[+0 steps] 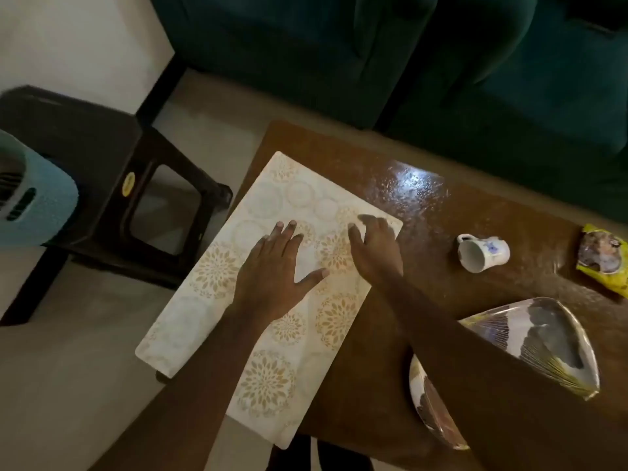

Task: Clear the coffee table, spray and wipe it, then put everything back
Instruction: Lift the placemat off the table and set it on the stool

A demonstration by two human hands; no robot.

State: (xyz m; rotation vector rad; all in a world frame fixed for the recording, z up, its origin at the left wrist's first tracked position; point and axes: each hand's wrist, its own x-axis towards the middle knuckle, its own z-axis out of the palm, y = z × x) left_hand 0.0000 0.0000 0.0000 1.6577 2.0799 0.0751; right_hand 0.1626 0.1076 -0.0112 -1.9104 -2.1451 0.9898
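A white placemat point(217, 311) with gold flower patterns lies on the left end of the brown coffee table point(424, 212), overhanging its left edge. My left hand point(275, 270) lies flat on the mat's middle with fingers spread. My right hand point(373, 249) rests on the mat near its far right corner, fingers curled down onto it. A white mug point(482, 253) with a blue flower lies on its side to the right. A decorated triangular plate point(543, 341) sits at the near right, partly behind my right arm. A yellow snack packet point(605, 260) lies at the right edge.
A dark plastic stool point(102, 185) stands on the floor left of the table. A light blue ribbed object point(30, 198) sits at the far left. A dark green sofa point(407, 56) runs behind the table. The tabletop shines under a light reflection.
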